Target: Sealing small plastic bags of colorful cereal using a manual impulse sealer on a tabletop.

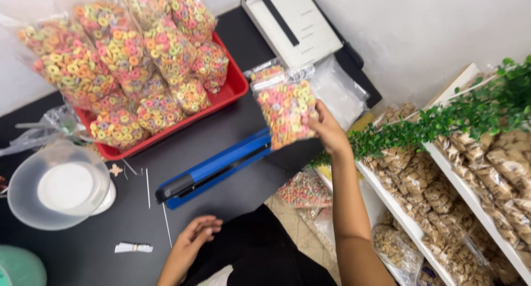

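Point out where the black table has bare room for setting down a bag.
Bare black table lies between the blue sealer and the left hand, and a thin strip between sealer and red tray. Crowded: the tray, heaped with cereal bags; the clear bowl corner. The right hand holds a bag over the sealer's far end.
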